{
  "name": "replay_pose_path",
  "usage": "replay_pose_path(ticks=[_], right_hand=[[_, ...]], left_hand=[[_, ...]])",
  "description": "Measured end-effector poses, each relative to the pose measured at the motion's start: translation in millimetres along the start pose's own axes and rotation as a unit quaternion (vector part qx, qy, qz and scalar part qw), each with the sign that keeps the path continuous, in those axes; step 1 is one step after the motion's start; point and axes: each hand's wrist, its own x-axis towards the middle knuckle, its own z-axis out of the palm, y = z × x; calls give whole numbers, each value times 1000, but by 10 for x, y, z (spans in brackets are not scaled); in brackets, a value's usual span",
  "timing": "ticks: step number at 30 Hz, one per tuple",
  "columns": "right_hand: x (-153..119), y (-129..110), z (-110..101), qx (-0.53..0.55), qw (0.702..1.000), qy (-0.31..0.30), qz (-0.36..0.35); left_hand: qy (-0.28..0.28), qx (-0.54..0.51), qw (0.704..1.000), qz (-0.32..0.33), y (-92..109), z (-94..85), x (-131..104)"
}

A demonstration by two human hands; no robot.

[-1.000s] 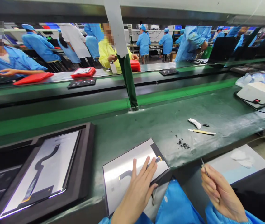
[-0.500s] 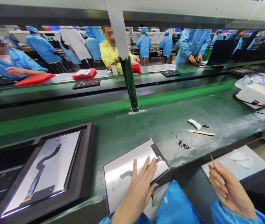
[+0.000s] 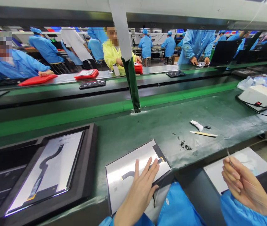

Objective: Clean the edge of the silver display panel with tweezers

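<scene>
My left hand point(image 3: 139, 185) lies with fingers spread across the back of a silvery display panel point(image 3: 121, 163), which rests tilted at the table's front edge. A dark flex cable with a gold end shows partly under my fingers. My right hand point(image 3: 243, 182) is off to the right, closed around slim metal tweezers point(image 3: 228, 156) whose tip points up. It is apart from the panel, above a white sheet point(image 3: 246, 153). To the left, a second display panel point(image 3: 61, 160) with an S-shaped flex cable sits in a black foam tray point(image 3: 89, 157).
On the green table point(image 3: 147, 125) lie black scraps point(image 3: 185, 146), a yellow-handled blade point(image 3: 204, 134) and a white wrapped piece point(image 3: 196, 125). A post point(image 3: 133, 84) stands behind. A white box with cables point(image 3: 259, 97) is at right. Co-workers sit across the line.
My right hand has moved to the right with the tweezers, away from the panel. My left hand stays on the panel. Across the line, a co-worker's hand has shifted onto a red stack.
</scene>
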Motion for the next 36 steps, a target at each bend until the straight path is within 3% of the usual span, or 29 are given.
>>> replay_pose_path(ticks=[30,36], right_hand=[[141,-511,-61,31,995,69,-61],[-57,-436,206,-58,995,44,-73]], left_hand=[[-24,-33,999,-16,-17,2,-39],[-24,-71,997,-34,-4,-27,-3]])
